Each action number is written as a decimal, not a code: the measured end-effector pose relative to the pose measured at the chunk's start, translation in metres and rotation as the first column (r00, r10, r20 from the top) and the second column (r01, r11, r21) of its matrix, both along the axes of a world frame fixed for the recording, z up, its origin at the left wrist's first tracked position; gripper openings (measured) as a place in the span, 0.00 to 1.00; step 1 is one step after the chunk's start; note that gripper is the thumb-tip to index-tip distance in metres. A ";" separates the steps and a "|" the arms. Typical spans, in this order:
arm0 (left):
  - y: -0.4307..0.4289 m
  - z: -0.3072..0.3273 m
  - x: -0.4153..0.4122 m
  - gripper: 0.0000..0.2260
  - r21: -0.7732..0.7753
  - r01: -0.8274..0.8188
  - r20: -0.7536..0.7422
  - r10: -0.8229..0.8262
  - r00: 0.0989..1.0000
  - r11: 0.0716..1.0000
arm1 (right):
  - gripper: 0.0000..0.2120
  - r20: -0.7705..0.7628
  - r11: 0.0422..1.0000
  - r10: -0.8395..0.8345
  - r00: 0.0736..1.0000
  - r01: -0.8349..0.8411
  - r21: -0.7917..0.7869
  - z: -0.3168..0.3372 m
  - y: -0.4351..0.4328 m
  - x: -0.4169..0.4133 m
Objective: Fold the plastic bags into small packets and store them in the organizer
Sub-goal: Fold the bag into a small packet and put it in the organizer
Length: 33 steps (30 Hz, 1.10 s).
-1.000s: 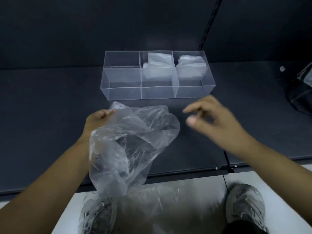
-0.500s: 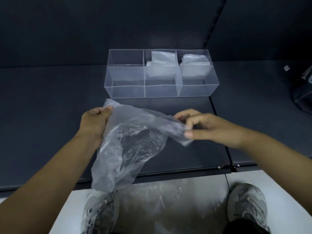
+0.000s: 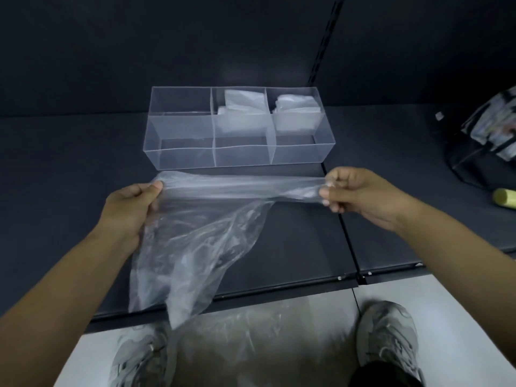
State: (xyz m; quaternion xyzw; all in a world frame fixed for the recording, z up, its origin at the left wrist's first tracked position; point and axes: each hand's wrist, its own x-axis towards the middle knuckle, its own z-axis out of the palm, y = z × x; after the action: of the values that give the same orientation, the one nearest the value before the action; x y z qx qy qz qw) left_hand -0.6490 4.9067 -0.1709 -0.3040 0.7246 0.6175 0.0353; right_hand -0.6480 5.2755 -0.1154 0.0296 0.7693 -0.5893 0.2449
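A clear plastic bag (image 3: pixel 195 241) is stretched between my two hands above the dark shelf. My left hand (image 3: pixel 131 208) pinches its left top corner and my right hand (image 3: pixel 360 194) pinches the right top corner, so the top edge is pulled taut. The rest of the bag hangs down past the shelf's front edge. Behind it stands the clear organizer (image 3: pixel 181 152) with three compartments. The left compartment is empty; folded bag packets lie in the middle compartment (image 3: pixel 243 107) and the right one (image 3: pixel 296 107).
The dark shelf (image 3: pixel 69 169) has a front edge close to me and a seam right of centre. A black-and-clear bag (image 3: pixel 485 135) and a yellowish roll (image 3: pixel 504 197) sit at the far right. More plastic lies on the floor (image 3: pixel 251 331) between my shoes.
My right hand took hold of the bag's free corner and both hands moved apart, pulling the crumpled bag's top edge straight.
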 end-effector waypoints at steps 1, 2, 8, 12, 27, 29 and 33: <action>0.002 -0.001 0.000 0.10 -0.028 0.001 -0.009 -0.002 1.000 1.000 | 0.05 -0.042 0.990 -0.131 0.991 0.133 0.048 -0.008 -0.001 -0.004; 0.005 -0.001 0.000 0.10 -0.050 -0.007 -0.016 0.006 1.000 0.999 | 0.07 -0.097 0.957 -0.263 0.960 0.272 0.096 -0.015 -0.001 -0.009; 0.000 0.019 0.010 0.14 0.359 -0.034 0.050 0.017 0.999 0.933 | 0.09 -0.479 0.810 -0.369 0.796 0.529 0.255 -0.012 -0.026 0.009; -0.021 0.026 0.057 0.34 0.461 -0.063 0.149 -0.007 0.989 0.885 | 0.15 -0.229 0.987 -0.091 0.969 0.118 0.110 0.000 -0.094 0.073; 0.003 0.021 0.127 0.13 0.516 -0.061 0.283 -0.103 0.954 0.854 | 0.08 0.167 0.997 -0.003 0.986 0.016 -0.073 -0.017 -0.127 0.106; -0.002 0.020 0.123 0.14 0.520 -0.097 0.276 -0.060 0.959 0.849 | 0.10 0.334 0.955 -0.055 0.941 0.148 -0.259 -0.012 -0.108 0.099; -0.010 0.015 0.114 0.10 0.490 -0.135 0.268 -0.002 0.963 0.861 | 0.08 0.509 0.802 -0.087 0.857 0.363 -0.475 -0.005 -0.070 0.084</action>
State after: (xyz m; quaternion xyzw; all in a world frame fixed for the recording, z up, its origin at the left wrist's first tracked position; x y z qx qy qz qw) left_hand -0.5347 4.8963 -0.1556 -0.3874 0.5159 0.7409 0.1866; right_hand -0.5635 5.2057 -0.1199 0.1908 0.4739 -0.7876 0.3445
